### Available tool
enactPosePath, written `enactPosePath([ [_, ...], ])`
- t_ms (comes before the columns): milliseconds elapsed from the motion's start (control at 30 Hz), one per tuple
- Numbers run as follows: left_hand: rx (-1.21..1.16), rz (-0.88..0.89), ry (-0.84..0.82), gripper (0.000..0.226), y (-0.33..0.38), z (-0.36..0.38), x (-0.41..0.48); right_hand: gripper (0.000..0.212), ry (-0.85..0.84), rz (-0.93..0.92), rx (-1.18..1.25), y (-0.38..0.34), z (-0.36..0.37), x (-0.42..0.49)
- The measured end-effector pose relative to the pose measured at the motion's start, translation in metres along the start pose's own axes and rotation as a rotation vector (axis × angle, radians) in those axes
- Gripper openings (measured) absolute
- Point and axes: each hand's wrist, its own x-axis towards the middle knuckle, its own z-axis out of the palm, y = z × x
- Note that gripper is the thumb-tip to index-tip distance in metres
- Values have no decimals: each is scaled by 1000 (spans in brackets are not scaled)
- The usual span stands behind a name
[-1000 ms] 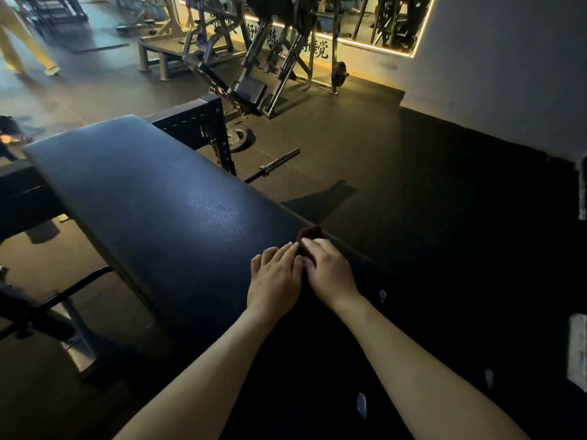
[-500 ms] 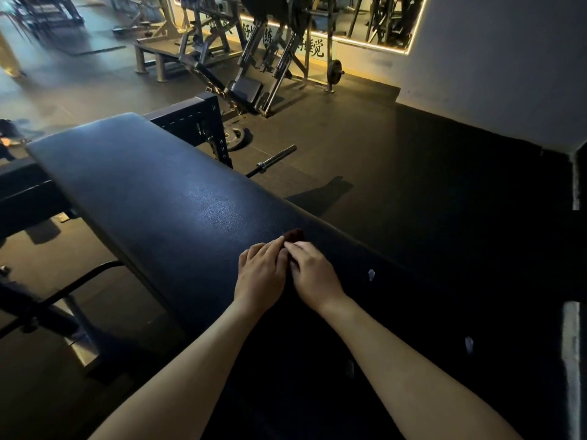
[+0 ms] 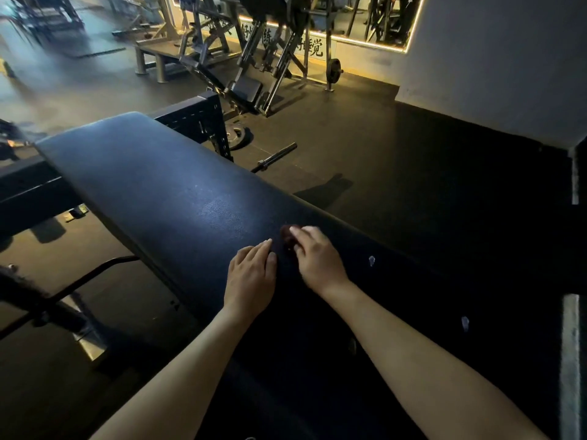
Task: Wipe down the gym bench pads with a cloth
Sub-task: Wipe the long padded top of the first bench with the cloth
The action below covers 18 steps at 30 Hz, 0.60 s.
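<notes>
Head camera looks down the long black bench pad (image 3: 152,185), which runs away from the person toward a weight machine (image 3: 244,90) and fills most of the scene. Its far half catches a dull sheen and the near half sits in deep shadow. Half a second ago both hands lay side by side on it, fingertips together over the rag. Now they've parted. The left hand (image 3: 251,277) lies flat on the pad, fingers straight and together, holding nothing (bracing, I'd guess). The right hand (image 3: 317,258) has slid toward the pad's right edge. Its fingers are bent over the cloth (image 3: 287,235), a small dark red wad pinned against the upholstery, with only a bit poking out past the fingertips. From where I stand that reads as a one-handed wiping stroke starting mid-pad, with the whole far stretch yet to cover. A couple of pale flecks (image 3: 371,260) show just right of that hand, too small to say what they are.
</notes>
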Motion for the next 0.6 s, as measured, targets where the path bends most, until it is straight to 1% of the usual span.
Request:
enactPosePath([
  [67, 31, -30, 9, 46, -7, -4, -5, 46, 22, 123, -30, 9, -3, 11],
  [100, 41, -47, 12, 50, -7, -5, -6, 47, 7, 149, -36, 9, -2, 11],
  [167, 65, -67, 25, 60, -6, -5, -6, 46, -4, 99, -35, -4, 6, 5],
  [233, 68, -82, 16, 64, -6, -4, -4, 41, -12, -5, 3, -21, 18, -8],
  [300, 17, -89, -7, 66, -7, -3, 1, 38, -52, -92, 60, -31, 25, -19],
  [333, 9, -86, -12, 64, -8, -4, 5, 38, -72, -111, 88, -33, 25, -17],
  [400, 73, -58, -41, 54, -10, -6, 12, 40, -38, -107, 94, -26, 19, 1],
  [467, 140, -44, -70, 49, -9, -8, 18, 44, 8, -25, 26, -12, 12, 24],
  [533, 142, -64, -70, 49, -9, -8, 21, 47, -30, 68, -27, -5, 9, 37],
  [600, 125, -91, -61, 49, -11, -6, 24, 45, -71, 43, -31, -10, 14, 33],
])
